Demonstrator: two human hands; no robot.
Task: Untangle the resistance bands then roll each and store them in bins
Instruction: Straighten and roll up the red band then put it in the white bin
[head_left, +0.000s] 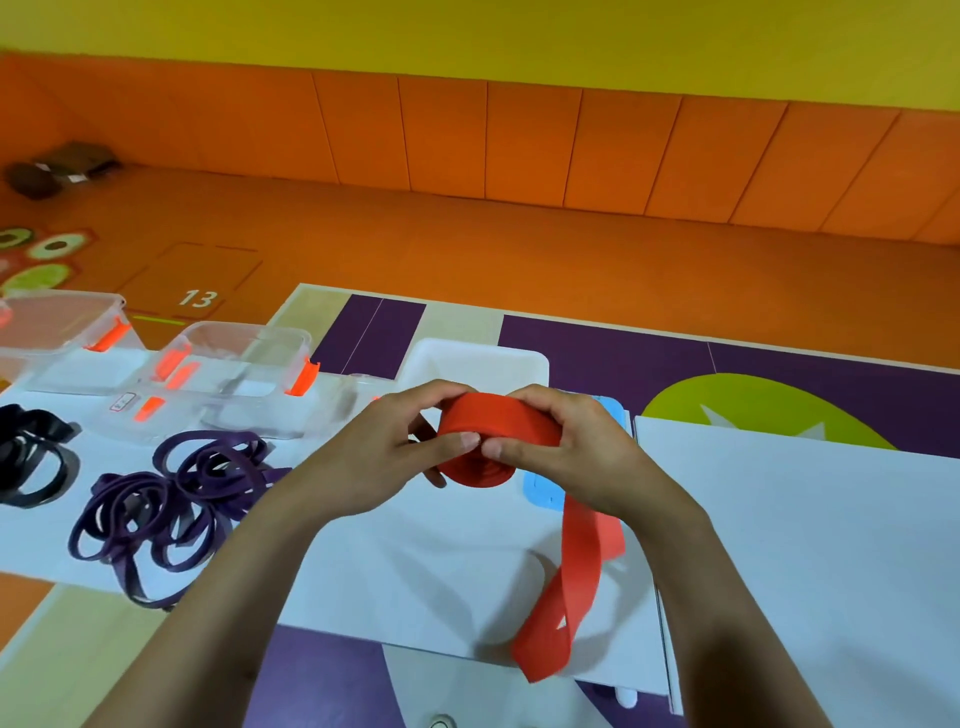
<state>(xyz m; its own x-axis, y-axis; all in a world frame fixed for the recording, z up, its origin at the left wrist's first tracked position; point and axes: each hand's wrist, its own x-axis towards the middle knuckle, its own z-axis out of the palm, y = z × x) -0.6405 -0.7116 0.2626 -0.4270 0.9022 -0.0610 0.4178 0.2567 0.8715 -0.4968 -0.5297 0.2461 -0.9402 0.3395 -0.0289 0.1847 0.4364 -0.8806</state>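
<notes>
Pinches half-rolled red band (493, 423) at frame centre between left grip (374, 457) and right grip (576, 447), with unrolled tail lower right. Leaves purple bands (171, 499) and black bands (31, 462) loose at left; judges bins (249, 328), upper left, unfilled.

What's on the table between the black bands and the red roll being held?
A tangled heap of purple bands, seen in the head view, between the black bands and the red roll.

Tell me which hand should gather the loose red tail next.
Right, probably. The tail leaves the roll beneath the right hand and hangs on that side; the left hand grips the roll's other side.
</notes>
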